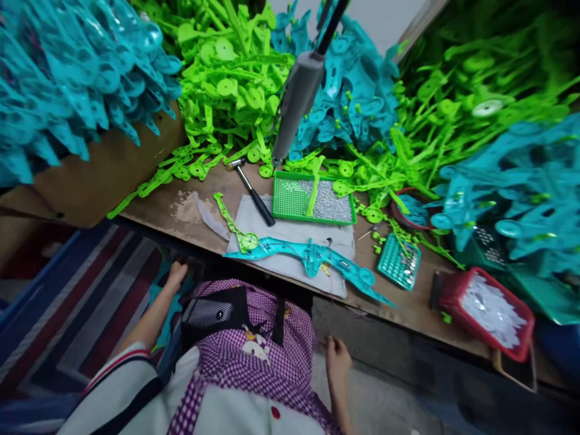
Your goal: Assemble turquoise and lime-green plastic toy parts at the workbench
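Observation:
Below the table edge at the left, my left hand (178, 272) is curled beside teal parts (171, 320); whatever it may hold is too small to make out. My right hand (339, 356) hangs low, right of the checked apron (276, 362), its fingers curled with nothing visible in them. Neither hand touches the long teal part (290, 249), which lies across a grey cloth (339, 237) at the table's front. A green part (226, 220) with a round disc meets its left end.
Behind the cloth are a hammer (256, 196) and a green tray (315, 219) of small metal pieces. A grey power driver (299, 99) hangs above. Green and teal parts are heaped behind. A teal tray (392, 260) and red bin (453, 293) stand right; a striped bag (86, 302) lies left.

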A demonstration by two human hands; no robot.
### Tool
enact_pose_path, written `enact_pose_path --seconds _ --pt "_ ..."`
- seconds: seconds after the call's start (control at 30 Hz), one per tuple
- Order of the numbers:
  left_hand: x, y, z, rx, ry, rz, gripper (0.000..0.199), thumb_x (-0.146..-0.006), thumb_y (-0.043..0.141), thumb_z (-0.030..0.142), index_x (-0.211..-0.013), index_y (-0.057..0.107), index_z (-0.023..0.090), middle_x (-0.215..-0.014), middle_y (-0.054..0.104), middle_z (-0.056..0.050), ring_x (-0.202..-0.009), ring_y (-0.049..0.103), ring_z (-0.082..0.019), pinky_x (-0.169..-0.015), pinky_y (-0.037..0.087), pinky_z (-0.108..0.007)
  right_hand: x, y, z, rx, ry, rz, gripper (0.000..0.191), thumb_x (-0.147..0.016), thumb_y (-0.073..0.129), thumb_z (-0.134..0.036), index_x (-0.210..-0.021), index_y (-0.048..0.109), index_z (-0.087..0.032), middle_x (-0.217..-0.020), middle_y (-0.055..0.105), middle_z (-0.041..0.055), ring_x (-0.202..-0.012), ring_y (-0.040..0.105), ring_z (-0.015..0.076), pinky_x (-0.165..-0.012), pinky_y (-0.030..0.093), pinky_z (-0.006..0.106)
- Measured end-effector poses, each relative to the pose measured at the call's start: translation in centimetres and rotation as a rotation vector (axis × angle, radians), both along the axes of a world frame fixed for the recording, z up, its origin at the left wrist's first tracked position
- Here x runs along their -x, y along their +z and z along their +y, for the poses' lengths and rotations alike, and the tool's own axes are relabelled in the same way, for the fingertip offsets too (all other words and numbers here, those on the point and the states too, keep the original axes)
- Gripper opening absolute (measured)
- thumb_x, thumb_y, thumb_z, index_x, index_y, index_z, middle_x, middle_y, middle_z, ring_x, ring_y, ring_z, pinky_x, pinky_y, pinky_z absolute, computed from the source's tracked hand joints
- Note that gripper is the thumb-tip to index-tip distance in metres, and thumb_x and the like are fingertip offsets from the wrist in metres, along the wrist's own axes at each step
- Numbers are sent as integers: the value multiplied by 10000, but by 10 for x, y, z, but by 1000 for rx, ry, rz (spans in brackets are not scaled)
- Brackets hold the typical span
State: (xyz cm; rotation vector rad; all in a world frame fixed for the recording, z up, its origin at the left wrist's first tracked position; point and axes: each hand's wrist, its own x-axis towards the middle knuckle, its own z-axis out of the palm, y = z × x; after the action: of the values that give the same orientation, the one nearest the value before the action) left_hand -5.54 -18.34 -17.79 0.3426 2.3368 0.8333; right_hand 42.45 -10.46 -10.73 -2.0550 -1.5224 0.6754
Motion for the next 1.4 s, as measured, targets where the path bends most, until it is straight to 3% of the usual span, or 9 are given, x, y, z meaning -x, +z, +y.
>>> enact_pose_path --seconds 0.1,0.2,0.33,0.43,0.6,0.87,1.0,1.17,1.4 --pt "-12 32 -24 -65 30 47 255 -894 558 311 -1051 648 130 -850 696 -57 -778 674 -198 -699 568 -303 11 36 -3 -134 -9 60 438 -834 544 -589 -892 717 -191 -814 749 115 -707 700 268 -617 544 375" --pt "-27 77 -21 -203 35 191 290 -875 557 354 -1080 647 171 -969 705 -51 -854 662 -179 -776 557 -289 74 79 20 -328 258 171 307 -893 546 -456 -962 728 -219 -910 761 91 -821 714 236 -759 556 370" --pt "-42 143 30 -561 -225 606 236 -885 584 388 -967 695 197 -965 694 -48 -910 650 -184 -836 542 -316 181 102 72 -474 811 200 218 -929 536 -350 -930 727 -245 -955 752 85 -919 697 226 -839 532 390" --pt "-45 171 75 -645 -486 724 187 -904 591 358 -928 722 227 -990 703 -40 -1001 637 -191 -965 496 -356 225 96 97 -445 946 154 216 -945 522 -343 -932 711 -239 -1020 736 91 -972 677 231 -871 500 408" --pt "-36 167 114 -612 -793 686 172 -906 601 336 -875 740 240 -1044 714 -39 -1146 586 -226 -1062 417 -414 236 94 112 -338 924 162 195 -940 530 -326 -905 695 -228 -1047 718 90 -1026 657 233 -904 478 401" --pt "-28 155 122 -395 -952 593 137 -881 637 321 -846 746 245 -1114 723 -34 -1253 524 -267 -1126 269 -500 249 138 152 -261 953 372 159 -932 533 -325 -917 653 -222 -975 706 47 -956 653 192 -885 491 344" --pt "-28 155 126 -351 -897 531 125 -865 658 314 -820 741 232 -1119 724 -38 -1226 538 -266 -1115 261 -503 233 121 144 -208 1037 326 136 -924 555 -321 -903 640 -217 -994 699 53 -986 638 197 -898 478 347" --pt "-28 165 131 -296 -932 460 76 -839 686 293 -813 725 234 -1156 719 -36 -1221 517 -271 -1068 299 -492 224 95 129 -195 1114 55 103 -916 574 -271 -921 659 -213 -1094 683 86 -1032 592 237 -906 446 399" --pt "-27 167 132 -286 -938 439 48 -834 696 270 -814 726 238 -1146 723 -40 -1216 500 -272 -1053 282 -508 235 87 133 -213 1068 19 138 -932 507 -203 -885 637 -206 -1029 659 95 -981 570 232 -891 461 372"
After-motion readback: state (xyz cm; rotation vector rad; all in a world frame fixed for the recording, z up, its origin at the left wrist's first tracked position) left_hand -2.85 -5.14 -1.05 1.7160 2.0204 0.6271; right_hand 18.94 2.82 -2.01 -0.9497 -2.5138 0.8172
